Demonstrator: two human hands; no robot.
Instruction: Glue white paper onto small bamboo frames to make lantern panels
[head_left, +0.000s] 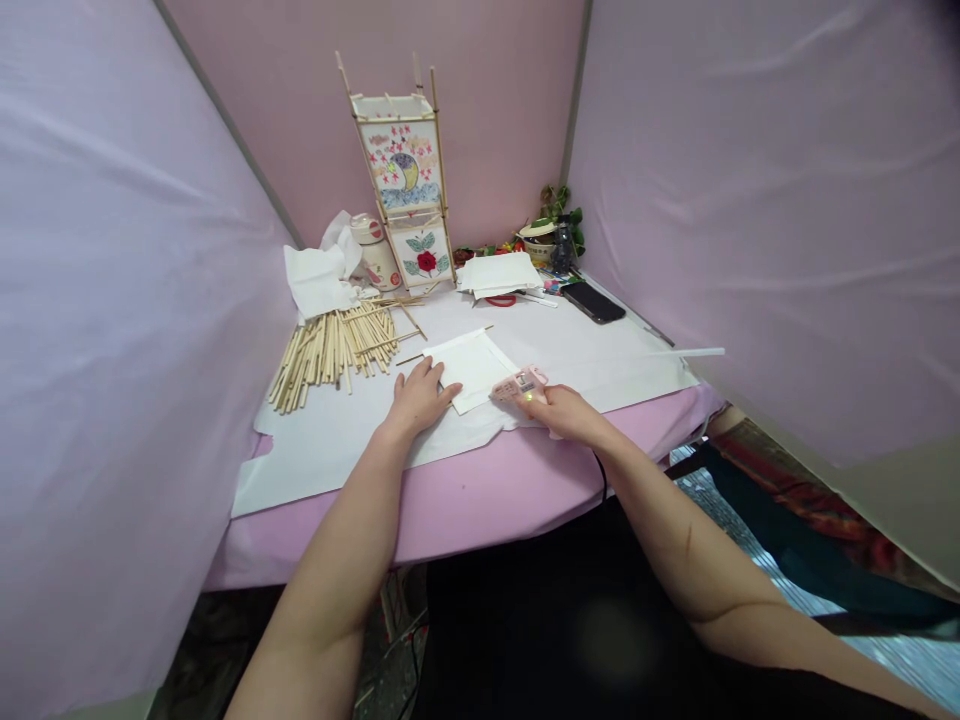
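A white square paper panel (469, 365) lies flat on the table, with thin sticks showing past its edges. My left hand (418, 397) rests on the panel's left side, fingers and thumb spread over its edge. In my right hand (562, 410) is a pink glue gun (519, 385), my fingers wrapped around its handle. Its tip points left, at the panel's near right edge, but whether they touch I cannot tell. A black cord hangs by my right wrist.
Left of the panel lies a pile of bamboo sticks (322, 355) beside white tissue (319, 278). Behind stand a painted lantern frame (409, 170) and a white canister (375, 252). Stacked white panels (499, 272), a phone (594, 302) and a white glue stick (697, 352) are farther right.
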